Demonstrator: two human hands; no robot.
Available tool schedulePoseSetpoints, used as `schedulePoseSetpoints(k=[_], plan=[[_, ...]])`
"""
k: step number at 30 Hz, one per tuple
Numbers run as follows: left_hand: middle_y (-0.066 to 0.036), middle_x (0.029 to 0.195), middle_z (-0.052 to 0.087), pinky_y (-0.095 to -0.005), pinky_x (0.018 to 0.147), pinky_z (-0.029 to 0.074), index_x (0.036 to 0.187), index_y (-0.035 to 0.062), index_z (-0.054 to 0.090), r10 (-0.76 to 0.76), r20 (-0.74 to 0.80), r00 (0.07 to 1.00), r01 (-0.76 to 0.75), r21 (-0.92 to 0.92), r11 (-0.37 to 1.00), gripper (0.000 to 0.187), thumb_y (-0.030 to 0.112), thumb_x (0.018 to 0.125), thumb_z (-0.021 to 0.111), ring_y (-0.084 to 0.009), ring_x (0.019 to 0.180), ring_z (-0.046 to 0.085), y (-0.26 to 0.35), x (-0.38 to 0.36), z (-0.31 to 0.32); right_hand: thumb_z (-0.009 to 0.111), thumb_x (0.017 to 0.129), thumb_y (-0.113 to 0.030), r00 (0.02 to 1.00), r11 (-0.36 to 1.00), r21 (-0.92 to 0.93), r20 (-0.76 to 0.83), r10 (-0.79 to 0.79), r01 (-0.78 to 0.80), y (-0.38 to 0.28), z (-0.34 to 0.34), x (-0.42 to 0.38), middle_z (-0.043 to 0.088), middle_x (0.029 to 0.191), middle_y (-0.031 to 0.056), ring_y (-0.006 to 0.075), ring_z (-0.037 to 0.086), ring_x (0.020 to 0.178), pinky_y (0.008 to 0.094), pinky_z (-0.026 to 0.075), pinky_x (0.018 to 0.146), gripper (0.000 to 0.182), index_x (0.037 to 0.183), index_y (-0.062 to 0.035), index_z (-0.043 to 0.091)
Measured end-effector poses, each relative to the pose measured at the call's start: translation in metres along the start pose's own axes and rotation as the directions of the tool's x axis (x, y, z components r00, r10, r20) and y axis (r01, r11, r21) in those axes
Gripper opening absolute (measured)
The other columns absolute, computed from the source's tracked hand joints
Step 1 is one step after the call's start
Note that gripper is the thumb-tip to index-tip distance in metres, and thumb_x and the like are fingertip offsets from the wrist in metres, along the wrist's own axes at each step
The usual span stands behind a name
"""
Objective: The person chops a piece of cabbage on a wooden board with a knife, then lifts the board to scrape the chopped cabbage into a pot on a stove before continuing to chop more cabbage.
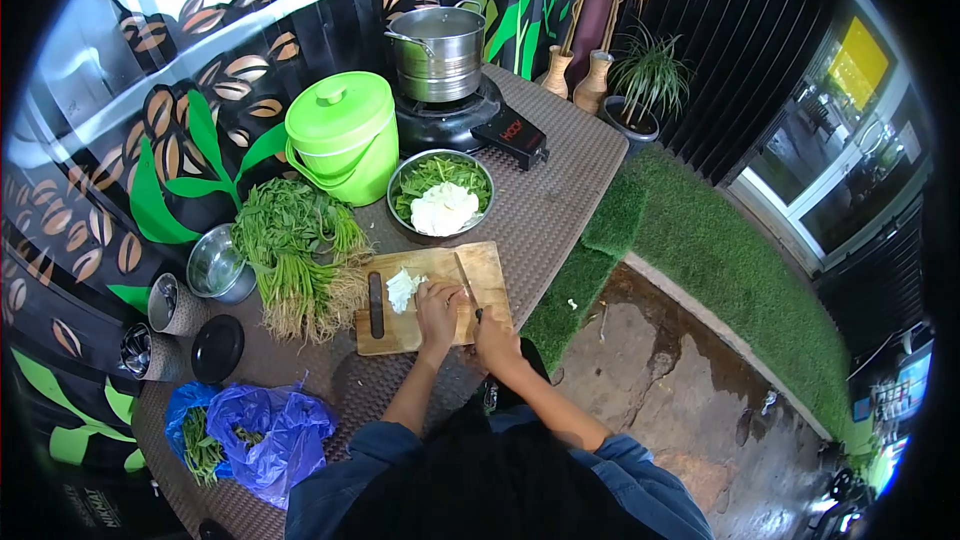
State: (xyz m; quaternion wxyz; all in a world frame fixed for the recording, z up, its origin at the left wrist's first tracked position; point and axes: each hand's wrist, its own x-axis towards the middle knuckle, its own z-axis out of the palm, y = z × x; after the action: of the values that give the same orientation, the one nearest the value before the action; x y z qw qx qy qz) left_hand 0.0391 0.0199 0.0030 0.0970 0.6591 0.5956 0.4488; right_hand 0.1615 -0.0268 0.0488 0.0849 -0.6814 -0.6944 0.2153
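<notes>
My right hand (497,342) is wrapped round the handle of a knife (464,276), whose blade points away from me over the wooden cutting board (430,264). Beside the blade, the bent fingers of my left hand (437,318) press down on the board; whatever lies under them is mostly hidden. Just left of those fingers sits a small heap of chopped white pieces (402,290), too small to name surely. Behind the board stands a metal bowl (398,212) holding cut greens (415,180) and a white mound (445,210).
A bunch of rooted greens (290,250) lies left of the board, near a steel bowl (222,265). Further back stand a lidded green bucket (345,140) and a pot (437,60) on a stove (450,120). Plastic bags (265,440) rest at front left. The table's edge runs along the right.
</notes>
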Motion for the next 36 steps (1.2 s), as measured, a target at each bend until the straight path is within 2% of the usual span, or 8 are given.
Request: schedulePoseSetpoints(k=[8,13,16,20,25,29,31,36], plan=[[-0.007,0.092,0.067,-0.0369,0.088,0.041,0.085,0.0054,0.073,-0.001,-0.001,1.000,0.001,-0.027,1.000,0.009,0.010,0.079,0.067,-0.0273,0.095,0.052,0.003,0.002,-0.003,0.044,0.093,-0.022,0.997,0.999,0.025,0.073,-0.025,0.023,0.007,-0.026,0.009,0.066,0.086,0.0274,0.0428,0.066,0.082,0.0521,0.053,0.073,0.030,0.109,0.0033,0.045],[-0.007,0.089,0.067,-0.0374,0.086,0.043,0.086,0.0046,0.072,0.040,-0.021,0.999,-0.041,-0.049,0.998,0.011,0.010,0.078,0.068,-0.0275,0.094,0.053,-0.001,0.003,-0.002,0.043,0.093,-0.019,0.997,0.999,-0.018,-0.062,0.050,-0.051,0.003,0.018,0.006,0.066,0.081,0.0251,0.0400,0.068,0.080,0.0476,0.055,0.071,0.026,0.107,0.0025,0.045],[-0.007,0.089,0.066,-0.0373,0.086,0.043,0.086,0.0043,0.072,0.019,0.000,1.000,-0.019,-0.055,0.998,0.011,0.010,0.078,0.068,-0.0280,0.094,0.053,-0.001,0.002,-0.005,0.042,0.093,-0.018,0.996,0.998,-0.062,-0.092,-0.019,0.013,0.002,0.016,0.013,0.066,0.082,0.0254,0.0402,0.068,0.080,0.0481,0.055,0.071,0.026,0.109,0.0024,0.044],[-0.008,0.088,0.065,-0.0396,0.087,0.043,0.083,0.0037,0.071,-0.026,-0.061,0.998,0.022,-0.065,0.998,0.009,0.009,0.077,0.070,-0.0294,0.094,0.054,0.003,0.003,-0.005,0.045,0.092,-0.018,0.998,0.999,-0.013,0.033,-0.046,0.046,0.002,-0.008,0.014,0.066,0.084,0.0261,0.0406,0.067,0.080,0.0486,0.055,0.069,0.027,0.109,0.0024,0.044],[-0.010,0.087,0.064,-0.0412,0.091,0.041,0.082,0.0031,0.071,0.016,-0.058,0.998,-0.022,-0.103,0.994,0.008,0.008,0.076,0.071,-0.0303,0.096,0.054,-0.005,0.001,-0.003,0.047,0.091,-0.019,0.982,0.994,-0.111,-0.184,-0.036,0.015,-0.001,0.026,0.009,0.067,0.072,0.0211,0.0377,0.068,0.068,0.0446,0.055,0.063,0.025,0.105,0.0012,0.045],[-0.010,0.087,0.064,-0.0413,0.094,0.041,0.083,0.0032,0.071,-0.011,-0.027,1.000,0.008,-0.102,0.995,0.008,0.008,0.076,0.071,-0.0306,0.094,0.055,-0.004,-0.001,-0.004,0.047,0.091,-0.018,0.990,0.992,-0.118,-0.130,-0.049,0.034,-0.002,0.011,0.020,0.067,0.072,0.0208,0.0376,0.068,0.069,0.0443,0.056,0.064,0.024,0.105,0.0012,0.044],[-0.010,0.087,0.064,-0.0419,0.094,0.041,0.083,0.0034,0.071,-0.013,-0.023,1.000,0.011,-0.095,0.995,0.008,0.008,0.076,0.070,-0.0306,0.093,0.055,-0.004,0.001,-0.004,0.048,0.090,-0.018,0.998,0.998,-0.007,-0.009,-0.061,0.061,-0.002,-0.004,0.020,0.065,0.077,0.0264,0.0413,0.067,0.074,0.0494,0.054,0.066,0.032,0.111,0.0045,0.042],[-0.009,0.086,0.065,-0.0423,0.094,0.039,0.082,0.0034,0.070,0.016,-0.043,0.999,-0.020,-0.106,0.994,0.007,0.008,0.076,0.070,-0.0300,0.093,0.054,-0.006,0.000,-0.001,0.046,0.093,-0.025,0.998,0.998,-0.062,-0.064,-0.004,0.000,-0.008,0.013,0.008,0.067,0.080,0.0251,0.0405,0.067,0.078,0.0466,0.055,0.068,0.029,0.105,0.0017,0.043]])
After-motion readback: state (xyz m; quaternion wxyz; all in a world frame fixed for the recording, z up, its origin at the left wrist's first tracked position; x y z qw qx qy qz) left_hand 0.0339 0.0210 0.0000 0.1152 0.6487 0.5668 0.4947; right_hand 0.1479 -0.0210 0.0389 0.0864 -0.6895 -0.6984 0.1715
